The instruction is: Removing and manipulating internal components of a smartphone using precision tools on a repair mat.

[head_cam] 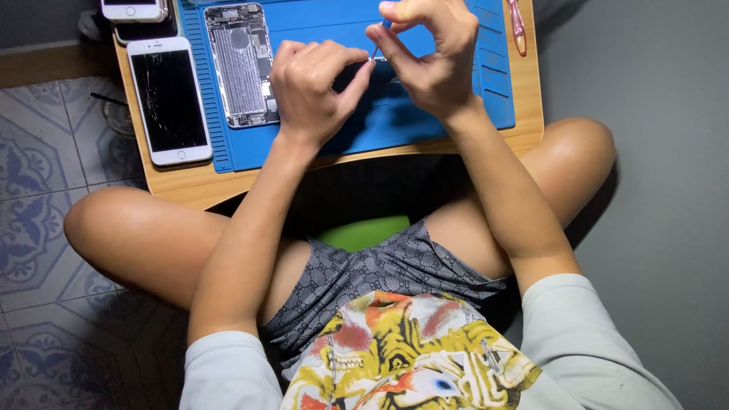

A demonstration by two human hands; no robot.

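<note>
Holding thin blue-handled tool (381, 38) steeply upright, tip down, both hands

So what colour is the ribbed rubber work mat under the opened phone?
Blue rubber work mat, clearest in the head view.

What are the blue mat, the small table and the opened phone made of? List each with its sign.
Blue mat: probably silicone or rubber, matte, with moulded ridges and trays.
Small table: wood or wood-look laminate, smooth, pale grain.
Opened phone: metal shell, dull grey sheen, bare inner parts showing.
</note>
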